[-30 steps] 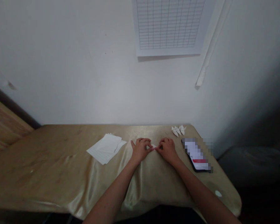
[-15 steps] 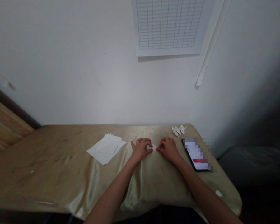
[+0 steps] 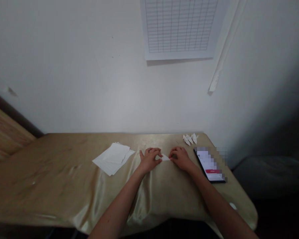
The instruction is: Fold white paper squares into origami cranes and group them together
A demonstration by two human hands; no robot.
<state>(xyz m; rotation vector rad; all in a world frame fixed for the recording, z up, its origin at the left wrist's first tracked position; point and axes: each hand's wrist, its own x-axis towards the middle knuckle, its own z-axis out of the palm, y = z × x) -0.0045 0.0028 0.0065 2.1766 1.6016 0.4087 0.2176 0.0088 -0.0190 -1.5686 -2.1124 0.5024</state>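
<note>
A small folded piece of white paper (image 3: pixel 165 157) lies on the cloth-covered table between my two hands. My left hand (image 3: pixel 150 159) grips its left end between thumb and fingers, covering that part. At the paper's right tip, my right hand (image 3: pixel 179 157) pinches with thumb and forefinger. The part showing between the hands narrows to a point on the right. To the left of my left hand rests a stack of white paper sheets (image 3: pixel 112 158). Several small folded paper figures (image 3: pixel 190 139) stand beyond my right hand, near the table's back edge.
A phone (image 3: pixel 210 166) with a lit, partly blurred screen lies right of my right arm. The gold cloth on the table (image 3: pixel 64 179) is wrinkled near the front. A white wall with a printed grid sheet (image 3: pixel 180 30) rises behind. A small white object (image 3: pixel 233 206) sits at the front right.
My right hand has shifted slightly right, and more of the white paper shows between the hands. My left hand stays nearly in place.
</note>
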